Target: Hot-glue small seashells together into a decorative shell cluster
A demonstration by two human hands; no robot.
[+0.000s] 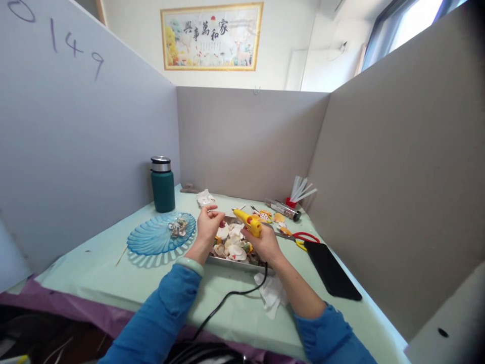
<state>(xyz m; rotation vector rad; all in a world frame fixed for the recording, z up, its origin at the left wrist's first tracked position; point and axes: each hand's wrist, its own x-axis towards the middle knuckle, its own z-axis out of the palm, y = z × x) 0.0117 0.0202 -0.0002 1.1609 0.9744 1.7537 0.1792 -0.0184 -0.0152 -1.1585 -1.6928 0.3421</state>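
Note:
My right hand (265, 245) grips a yellow glue gun (248, 221), nozzle pointing left toward my left hand; its black cord (227, 298) runs down off the table's front edge. My left hand (207, 227) is closed in a pinch on a small red piece at its fingertips. Both hands hover over a metal tray (227, 262) filled with several seashells (233, 242). A blue shell-shaped glass plate (159, 235) lies left of the tray, with a few small shells (177, 227) stuck on it.
A dark green flask (162, 184) stands at the back left. Red-and-yellow scissors (303, 238), a black phone (331, 270), a red cup of glue sticks (297, 194) and a crumpled tissue (271, 293) lie to the right. Grey partitions wall three sides.

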